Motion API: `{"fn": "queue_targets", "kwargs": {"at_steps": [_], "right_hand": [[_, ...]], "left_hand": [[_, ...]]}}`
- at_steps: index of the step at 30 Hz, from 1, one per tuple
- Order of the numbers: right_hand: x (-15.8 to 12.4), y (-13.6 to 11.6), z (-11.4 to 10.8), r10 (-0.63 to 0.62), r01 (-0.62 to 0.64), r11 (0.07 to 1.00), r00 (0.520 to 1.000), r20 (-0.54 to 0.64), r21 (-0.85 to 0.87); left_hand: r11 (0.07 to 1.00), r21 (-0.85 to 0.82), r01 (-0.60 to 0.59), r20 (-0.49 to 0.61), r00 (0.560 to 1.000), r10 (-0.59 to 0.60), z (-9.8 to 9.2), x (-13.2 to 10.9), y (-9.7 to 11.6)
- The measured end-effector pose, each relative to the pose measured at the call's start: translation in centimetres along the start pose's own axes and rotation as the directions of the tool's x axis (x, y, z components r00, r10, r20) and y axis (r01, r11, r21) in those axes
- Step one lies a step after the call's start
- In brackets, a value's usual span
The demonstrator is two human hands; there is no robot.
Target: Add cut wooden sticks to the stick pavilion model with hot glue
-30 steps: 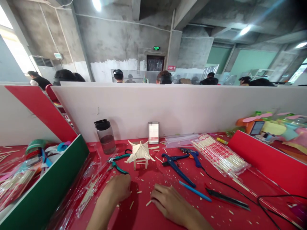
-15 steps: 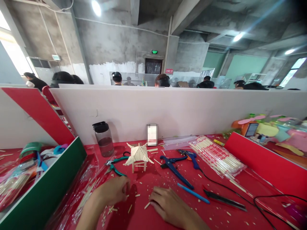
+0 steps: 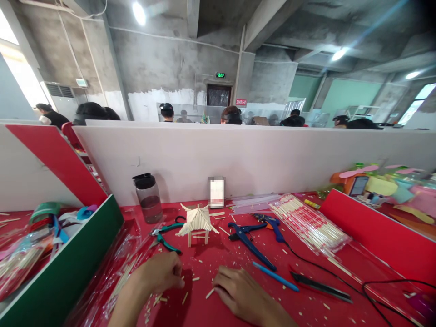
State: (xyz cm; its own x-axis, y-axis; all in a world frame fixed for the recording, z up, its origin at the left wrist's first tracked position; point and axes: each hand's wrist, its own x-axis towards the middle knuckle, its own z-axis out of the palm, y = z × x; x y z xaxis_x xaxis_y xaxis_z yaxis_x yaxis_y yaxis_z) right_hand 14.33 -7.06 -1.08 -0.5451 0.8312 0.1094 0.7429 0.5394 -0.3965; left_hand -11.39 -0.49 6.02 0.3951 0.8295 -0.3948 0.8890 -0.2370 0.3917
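We see our left hand curled, fingertips pinched over small wood splinters on the red table. Our right hand lies flat, fingers together, touching one splinter that lies slantwise between both hands. The little stick pavilion stands beyond, nearer the left hand.

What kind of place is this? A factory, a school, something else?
Most likely a shared craft workshop in a bare concrete hall. Low white dividers split long red tables into stations, other people sit behind them, and this one holds a small stick pavilion, pliers and packs of sticks.
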Motion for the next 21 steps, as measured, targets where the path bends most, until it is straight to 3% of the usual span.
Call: {"fn": "queue_targets", "kwargs": {"at_steps": [5, 10, 17, 21], "right_hand": [[0.1, -0.8, 0.4, 0.096, -0.059, 0.956, 0.989, -0.116, 0.286], [0.2, -1.1, 1.2, 0.125, -0.004, 0.874, 0.969, -0.215, 0.486], [0.2, -0.9, 1.3, 0.162, 0.015, 0.842, 0.947, -0.279, 0.539], [0.2, -1.0, 0.8, 0.143, 0.069, 0.833, 0.932, -0.334, 0.549]], "left_hand": [[0.963, -0.149, -0.223, 0.059, 0.970, 0.234, 0.8, 0.6, 1.2], [0.886, -0.291, -0.362, 0.069, 0.915, 0.397, 2.0, 1.7, 3.1], [0.876, -0.281, -0.391, -0.009, 0.914, 0.405, 1.4, 1.5, 4.0], [0.882, -0.299, -0.365, 0.010, 0.923, 0.385, 1.3, 1.4, 4.0]]}}
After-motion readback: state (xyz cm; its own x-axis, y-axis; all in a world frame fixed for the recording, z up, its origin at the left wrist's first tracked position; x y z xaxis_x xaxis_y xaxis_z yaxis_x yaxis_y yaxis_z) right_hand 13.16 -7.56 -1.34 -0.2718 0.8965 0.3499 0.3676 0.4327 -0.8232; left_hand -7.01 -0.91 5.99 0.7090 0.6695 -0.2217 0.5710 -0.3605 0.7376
